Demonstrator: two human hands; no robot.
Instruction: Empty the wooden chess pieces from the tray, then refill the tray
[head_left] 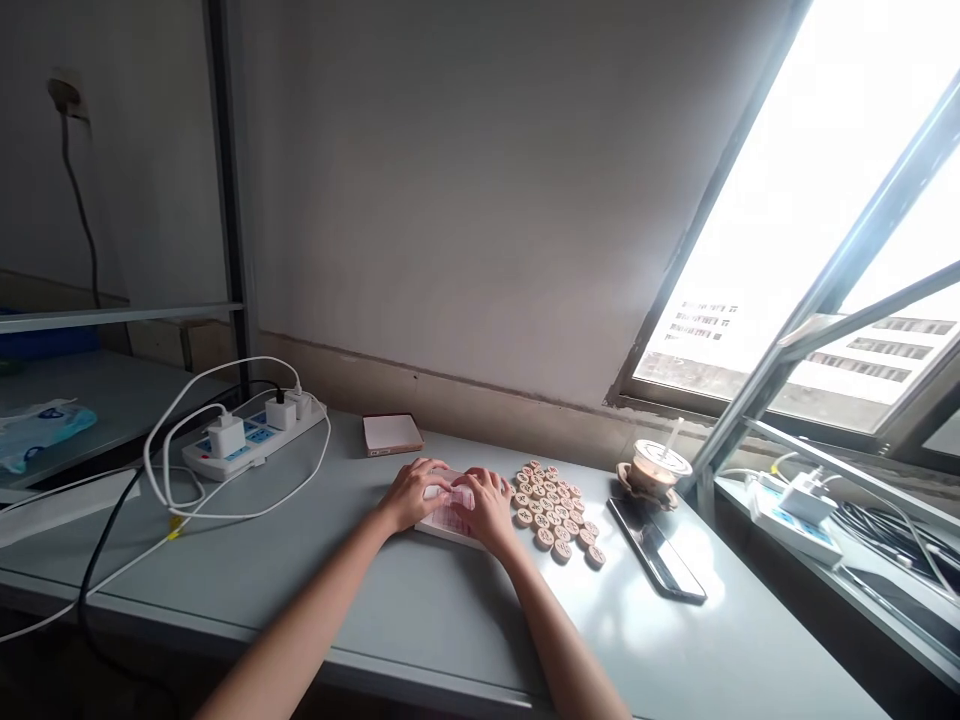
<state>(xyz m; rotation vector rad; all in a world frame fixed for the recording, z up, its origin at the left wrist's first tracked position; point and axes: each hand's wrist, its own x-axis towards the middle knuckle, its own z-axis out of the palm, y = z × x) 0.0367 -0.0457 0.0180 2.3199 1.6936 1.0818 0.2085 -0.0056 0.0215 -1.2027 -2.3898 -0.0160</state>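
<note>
A shallow white box (448,517) with a reddish printed sheet in it lies on the grey desk (420,610). My left hand (415,494) rests over its left side, fingers apart and touching the box. Over its right side is my right hand (484,505), also with spread fingers, on the sheet and the rim. The fingertips of both hands come close together near the middle and hide part of the box. Round wooden pieces (553,506) with characters on them lie in a loose group just right of my right hand.
Behind my left hand sits an open shallow box or lid (392,434). A power strip (247,445) with white cables is at the left. To the right are a phone (656,550) and a drink cup with a straw (658,465).
</note>
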